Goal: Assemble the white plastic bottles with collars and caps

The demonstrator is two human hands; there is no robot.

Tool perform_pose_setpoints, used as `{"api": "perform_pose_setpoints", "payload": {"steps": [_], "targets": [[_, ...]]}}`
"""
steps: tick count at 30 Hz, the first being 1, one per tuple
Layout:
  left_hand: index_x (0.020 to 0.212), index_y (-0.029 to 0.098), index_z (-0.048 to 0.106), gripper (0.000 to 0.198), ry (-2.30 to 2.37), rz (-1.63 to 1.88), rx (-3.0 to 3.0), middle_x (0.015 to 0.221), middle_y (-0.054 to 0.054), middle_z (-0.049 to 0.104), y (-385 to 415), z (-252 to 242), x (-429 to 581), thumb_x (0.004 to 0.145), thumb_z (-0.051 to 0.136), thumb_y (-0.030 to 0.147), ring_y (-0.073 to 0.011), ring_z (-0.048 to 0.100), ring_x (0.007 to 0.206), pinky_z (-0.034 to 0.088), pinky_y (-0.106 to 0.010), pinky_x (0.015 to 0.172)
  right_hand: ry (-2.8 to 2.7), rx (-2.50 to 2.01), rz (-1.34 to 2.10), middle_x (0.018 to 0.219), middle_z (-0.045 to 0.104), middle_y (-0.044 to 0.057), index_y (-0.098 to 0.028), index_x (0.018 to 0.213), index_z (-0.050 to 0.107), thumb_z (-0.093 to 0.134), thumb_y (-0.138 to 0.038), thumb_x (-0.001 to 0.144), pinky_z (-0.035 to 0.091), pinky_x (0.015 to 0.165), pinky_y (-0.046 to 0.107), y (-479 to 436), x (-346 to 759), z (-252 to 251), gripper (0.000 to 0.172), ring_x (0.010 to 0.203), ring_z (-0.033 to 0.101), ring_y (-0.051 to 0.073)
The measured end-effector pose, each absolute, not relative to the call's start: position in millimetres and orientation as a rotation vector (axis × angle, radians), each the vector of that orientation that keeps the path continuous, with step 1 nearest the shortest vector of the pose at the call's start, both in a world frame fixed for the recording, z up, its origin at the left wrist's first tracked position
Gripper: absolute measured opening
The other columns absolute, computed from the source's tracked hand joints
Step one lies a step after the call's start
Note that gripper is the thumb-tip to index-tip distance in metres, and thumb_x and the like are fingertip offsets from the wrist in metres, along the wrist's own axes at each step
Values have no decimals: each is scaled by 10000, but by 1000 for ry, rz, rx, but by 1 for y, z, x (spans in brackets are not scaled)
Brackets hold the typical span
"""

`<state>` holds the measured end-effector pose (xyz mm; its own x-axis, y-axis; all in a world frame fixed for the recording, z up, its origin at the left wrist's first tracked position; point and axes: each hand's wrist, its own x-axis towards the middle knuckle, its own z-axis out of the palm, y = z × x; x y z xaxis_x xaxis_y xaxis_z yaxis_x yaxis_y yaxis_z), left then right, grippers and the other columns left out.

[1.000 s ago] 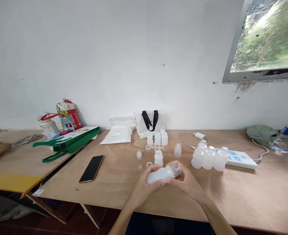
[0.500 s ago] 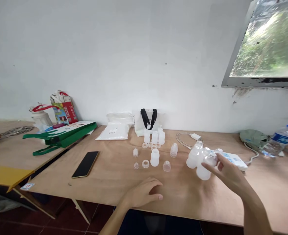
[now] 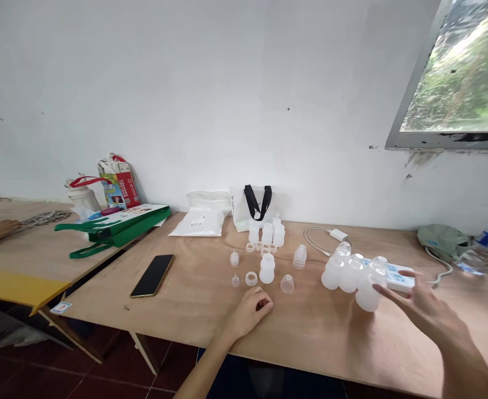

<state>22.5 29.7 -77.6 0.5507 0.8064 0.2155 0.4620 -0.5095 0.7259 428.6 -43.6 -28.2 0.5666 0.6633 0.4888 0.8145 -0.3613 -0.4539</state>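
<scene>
My right hand [image 3: 429,305] has its fingers apart beside the front baby bottle [image 3: 368,295], a frosted white one under a clear dome cap. The thumb tip overlaps its side; whether it touches, I cannot tell. Several capped bottles [image 3: 333,274] stand close behind and left of it. On the tabletop my left hand [image 3: 250,311] rests with its fingers curled in, nothing visible in them. Just beyond it are a collar ring [image 3: 251,279], an uncapped bottle body [image 3: 267,269], a teat [image 3: 235,280], a teat in a collar [image 3: 234,258], a clear cap [image 3: 287,284] and a capped collar [image 3: 299,257].
More bottle bodies [image 3: 267,234] and rings [image 3: 250,247] stand before a white bag [image 3: 239,213]. A power strip [image 3: 401,280] lies behind the capped bottles. A phone [image 3: 152,276] lies left; a water bottle [image 3: 482,249] is far right. Another person's hand [image 3: 5,228] shows far left.
My right hand has moved right with the front bottle, and its index finger has come away from the cap. The left hand has moved forward and its fingers have curled in.
</scene>
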Motion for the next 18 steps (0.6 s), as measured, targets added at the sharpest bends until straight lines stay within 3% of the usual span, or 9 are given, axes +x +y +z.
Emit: {"api": "perform_pose_setpoints", "payload": {"steps": [3, 6, 9, 11, 12, 18], "targets": [[867, 200, 679, 211, 1026, 733, 2207, 928, -22, 609, 29, -79, 23, 991, 545, 306, -178, 578, 930, 471, -285, 845, -1115, -2134, -222, 757, 687, 112, -210, 1225, 581, 447, -750, 876, 449, 615, 412, -45, 406, -8, 657, 620, 636, 293], [893, 215, 675, 169, 1072, 749, 2269, 999, -25, 628, 26, -75, 22, 990, 556, 287, -187, 590, 983, 472, -314, 907, -1409, -2082, -56, 698, 666, 31, -271, 1082, 619, 456, -645, 933, 438, 564, 342, -37, 352, 2, 435, 613, 648, 253], [996, 242, 658, 98, 1119, 752, 2393, 1123, -18, 654, 23, -69, 20, 988, 560, 240, -202, 599, 1077, 456, -362, 979, -1984, -1807, -39, 939, 732, 47, -272, 1034, 645, 433, -370, 1002, 480, 681, 315, -24, 286, -17, 235, 833, 704, 224], [1094, 258, 637, 134, 1146, 748, 2474, 1229, -17, 652, 21, -68, 18, 994, 553, 228, -214, 596, 1148, 448, -391, 1018, -2109, -1727, -67, 1078, 734, 75, -252, 1026, 668, 550, -278, 945, 493, 805, 353, -16, 248, -39, 145, 1011, 688, 265], [1139, 263, 626, 164, 1155, 747, 2507, 1275, -19, 643, 21, -69, 17, 998, 550, 229, -220, 591, 1178, 446, -401, 1035, -2194, -1685, -132, 1132, 727, 87, -242, 1081, 664, 567, -235, 936, 488, 863, 386, -13, 233, -51, 175, 1072, 673, 285], [1228, 251, 595, 253, 1149, 694, 2601, 1341, -41, 629, 22, -71, 18, 994, 538, 174, -235, 577, 1236, 454, -420, 1072, -2309, -1584, -317, 1126, 706, 74, -226, 1170, 632, 539, -108, 934, 481, 874, 404, -10, 191, -90, 280, 1039, 653, 272]]}}
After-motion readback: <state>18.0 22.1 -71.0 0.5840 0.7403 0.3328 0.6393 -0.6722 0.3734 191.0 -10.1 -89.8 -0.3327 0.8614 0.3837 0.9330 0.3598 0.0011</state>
